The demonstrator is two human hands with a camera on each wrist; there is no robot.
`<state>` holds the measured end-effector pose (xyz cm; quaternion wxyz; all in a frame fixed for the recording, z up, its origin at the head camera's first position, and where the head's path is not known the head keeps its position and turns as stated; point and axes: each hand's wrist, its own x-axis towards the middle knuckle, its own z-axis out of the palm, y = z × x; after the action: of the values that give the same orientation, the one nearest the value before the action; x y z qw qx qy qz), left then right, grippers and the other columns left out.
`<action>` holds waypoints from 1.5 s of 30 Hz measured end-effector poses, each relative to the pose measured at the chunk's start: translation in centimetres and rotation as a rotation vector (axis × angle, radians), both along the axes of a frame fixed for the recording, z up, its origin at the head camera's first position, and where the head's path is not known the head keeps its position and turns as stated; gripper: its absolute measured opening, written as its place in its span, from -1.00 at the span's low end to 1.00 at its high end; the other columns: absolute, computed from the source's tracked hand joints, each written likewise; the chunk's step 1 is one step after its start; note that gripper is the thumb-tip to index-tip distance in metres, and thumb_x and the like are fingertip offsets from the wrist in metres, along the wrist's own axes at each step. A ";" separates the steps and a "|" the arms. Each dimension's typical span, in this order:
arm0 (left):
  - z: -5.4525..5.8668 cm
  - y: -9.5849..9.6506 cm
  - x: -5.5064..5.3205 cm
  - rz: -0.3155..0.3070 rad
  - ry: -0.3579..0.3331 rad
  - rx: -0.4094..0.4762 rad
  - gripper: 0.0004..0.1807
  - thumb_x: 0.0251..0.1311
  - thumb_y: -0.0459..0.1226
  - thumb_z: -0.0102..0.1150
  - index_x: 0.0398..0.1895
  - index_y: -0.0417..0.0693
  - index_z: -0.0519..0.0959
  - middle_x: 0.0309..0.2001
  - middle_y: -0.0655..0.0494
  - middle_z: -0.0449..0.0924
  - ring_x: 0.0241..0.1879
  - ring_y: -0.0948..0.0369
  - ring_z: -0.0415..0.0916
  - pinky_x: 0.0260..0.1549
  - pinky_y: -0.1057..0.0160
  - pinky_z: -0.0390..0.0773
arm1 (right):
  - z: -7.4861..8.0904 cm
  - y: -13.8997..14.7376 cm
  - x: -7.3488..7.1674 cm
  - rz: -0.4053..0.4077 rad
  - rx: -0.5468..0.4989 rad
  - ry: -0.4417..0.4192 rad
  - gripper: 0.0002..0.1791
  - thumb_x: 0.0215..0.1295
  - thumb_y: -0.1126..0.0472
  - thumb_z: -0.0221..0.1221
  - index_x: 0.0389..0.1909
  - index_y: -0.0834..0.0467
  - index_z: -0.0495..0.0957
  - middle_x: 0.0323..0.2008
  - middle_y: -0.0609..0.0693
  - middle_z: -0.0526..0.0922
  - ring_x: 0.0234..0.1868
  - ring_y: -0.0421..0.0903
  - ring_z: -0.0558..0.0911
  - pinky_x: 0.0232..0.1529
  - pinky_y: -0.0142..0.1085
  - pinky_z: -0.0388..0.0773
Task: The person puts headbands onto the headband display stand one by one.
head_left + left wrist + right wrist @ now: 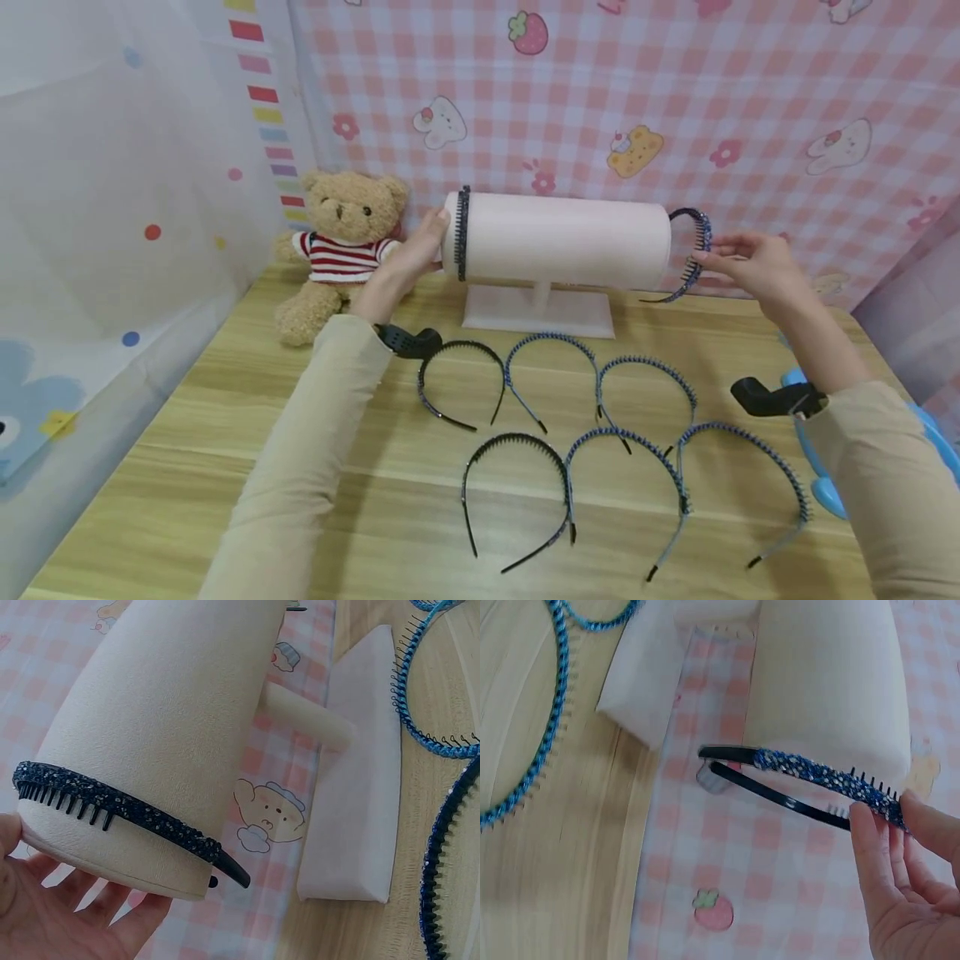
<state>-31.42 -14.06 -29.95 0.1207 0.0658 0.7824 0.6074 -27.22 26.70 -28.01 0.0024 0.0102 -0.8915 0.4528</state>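
A pale display stand has a horizontal padded roll on a post and flat base. Around the roll's left end sits a dark glittery toothed headband. My left hand holds the roll's left end, thumb at its rim; some fingertips are hidden behind the end in the left wrist view. Just off the right end, my right hand pinches a blue glittery headband between thumb and fingers. Its teeth face the roll, and its free ends point toward the stand's base side.
Several headbands lie in two rows on the wooden table, black ones at left, blue braided ones at right. A teddy bear sits left of the stand. A light-blue object is partly behind my right forearm.
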 end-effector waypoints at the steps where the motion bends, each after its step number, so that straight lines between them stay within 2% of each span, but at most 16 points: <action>1: 0.0 0.0 0.0 -0.001 0.000 0.001 -0.36 0.37 0.11 -0.59 0.44 0.15 -0.28 0.46 0.12 -0.31 0.43 0.16 -0.23 0.35 -0.01 0.10 | 0.1 -0.4 0.0 0.000 0.001 0.008 -0.35 0.16 -0.11 0.15 0.07 0.30 0.29 -0.39 -0.35 0.42 -0.36 -0.45 0.48 -0.32 -0.58 0.58; 7: 0.1 0.0 0.0 0.004 0.002 0.005 -0.36 0.37 0.11 -0.59 0.44 0.15 -0.29 0.46 0.11 -0.31 0.44 0.16 -0.24 0.35 -0.01 0.11 | 0.5 -2.4 -0.1 0.007 0.009 0.053 -0.35 0.14 -0.10 0.18 0.05 0.31 0.33 -0.42 -0.34 0.44 -0.38 -0.43 0.50 -0.34 -0.57 0.58; 14: 0.1 0.1 0.0 0.013 0.002 0.011 -0.37 0.39 0.08 -0.58 0.44 0.11 -0.27 0.46 0.07 -0.29 0.43 0.13 -0.20 0.33 -0.02 0.13 | 0.0 -3.3 -0.6 0.028 0.018 0.099 -0.40 0.10 -0.06 0.23 -0.03 0.33 0.37 -0.46 -0.30 0.50 -0.45 -0.43 0.56 -0.40 -0.52 0.60; 16: 0.1 0.1 0.1 0.010 0.002 0.009 -0.38 0.39 0.07 -0.58 0.44 0.11 -0.27 0.46 0.08 -0.30 0.43 0.14 -0.21 0.34 -0.03 0.12 | -0.1 -3.3 -0.7 0.024 0.049 0.113 -0.37 0.10 -0.07 0.23 0.01 0.33 0.36 -0.35 -0.15 0.55 -0.38 -0.36 0.58 -0.37 -0.48 0.62; 18: 0.1 0.1 0.1 0.011 0.005 0.008 -0.38 0.39 0.07 -0.59 0.44 0.11 -0.27 0.46 0.08 -0.30 0.43 0.14 -0.22 0.34 -0.03 0.11 | 0.0 -3.1 -1.0 0.040 0.091 0.118 -0.27 0.11 -0.08 0.22 0.17 0.30 0.27 -0.12 0.07 0.56 -0.15 -0.16 0.59 -0.17 -0.29 0.64; 19: 0.1 0.1 0.1 0.011 0.005 0.008 -0.38 0.39 0.07 -0.59 0.44 0.11 -0.28 0.46 0.08 -0.30 0.43 0.14 -0.22 0.34 -0.03 0.11 | 0.1 -3.0 -1.1 0.057 0.119 0.111 -0.19 0.11 -0.09 0.22 0.27 0.27 0.17 0.04 0.17 0.48 -0.01 -0.03 0.55 -0.05 -0.18 0.60; 21: 0.2 0.0 0.2 0.018 0.005 0.001 -0.38 0.39 0.07 -0.60 0.44 0.11 -0.28 0.46 0.09 -0.30 0.43 0.14 -0.21 0.34 -0.02 0.11 | 0.3 -2.7 -1.6 0.120 0.158 0.092 -0.05 0.13 -0.10 0.20 0.40 0.20 -0.07 0.31 0.29 0.17 0.23 0.20 0.32 0.16 0.05 0.40; 23: 0.2 -0.1 0.1 0.024 0.004 0.001 -0.38 0.39 0.07 -0.60 0.44 0.11 -0.27 0.46 0.09 -0.29 0.43 0.14 -0.20 0.34 -0.01 0.13 | 0.6 -2.3 -2.0 0.195 0.186 0.064 0.02 0.17 -0.08 0.18 0.44 0.10 -0.27 0.42 0.23 -0.10 0.35 0.32 0.06 0.24 0.23 0.15; 25: 0.2 -0.1 0.1 0.030 0.003 0.000 -0.38 0.39 0.07 -0.59 0.44 0.10 -0.27 0.46 0.08 -0.27 0.43 0.13 -0.18 0.33 -0.01 0.14 | 0.8 -2.0 -2.4 0.261 0.222 0.040 0.01 0.20 -0.08 0.15 0.44 0.03 -0.34 0.44 0.14 -0.25 0.37 0.35 -0.05 0.27 0.25 0.05; 27: 0.1 0.0 0.1 0.028 0.007 -0.003 -0.38 0.39 0.07 -0.59 0.44 0.09 -0.26 0.45 0.07 -0.26 0.42 0.12 -0.17 0.33 -0.01 0.15 | 1.0 -1.8 -2.7 0.296 0.258 0.027 -0.02 0.21 -0.07 0.14 0.44 -0.01 -0.32 0.44 0.13 -0.27 0.35 0.39 -0.06 0.27 0.27 0.02; 31: -0.1 0.1 0.1 0.013 0.014 0.001 -0.37 0.39 0.07 -0.59 0.44 0.07 -0.27 0.45 0.06 -0.26 0.42 0.12 -0.17 0.34 -0.02 0.13 | 1.1 -1.7 -2.9 0.306 0.291 0.027 -0.02 0.19 -0.07 0.16 0.44 -0.01 -0.28 0.44 0.21 -0.24 0.32 0.44 -0.02 0.27 0.29 0.00; 40: -0.1 0.1 0.0 0.009 0.022 -0.002 -0.37 0.39 0.06 -0.60 0.44 0.07 -0.28 0.45 0.04 -0.26 0.42 0.11 -0.16 0.33 -0.03 0.13 | 0.7 -2.1 -4.0 0.368 0.270 0.069 0.01 0.12 0.03 0.26 0.43 0.08 -0.20 0.43 0.22 -0.16 0.41 0.26 -0.15 0.28 0.29 -0.05; 45: -0.1 0.1 0.0 0.000 0.022 0.012 -0.37 0.39 0.06 -0.60 0.44 0.06 -0.29 0.45 0.05 -0.27 0.42 0.13 -0.18 0.33 -0.04 0.12 | 1.1 -3.4 -4.8 0.396 0.329 0.131 0.03 0.01 0.04 0.34 0.41 0.09 -0.08 0.39 0.30 -0.04 0.36 0.32 0.00 0.28 0.30 -0.06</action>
<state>-31.46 -14.00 -30.10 0.1118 0.0734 0.7802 0.6111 -31.98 23.26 -26.91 -0.0300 0.2140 -0.9317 0.2920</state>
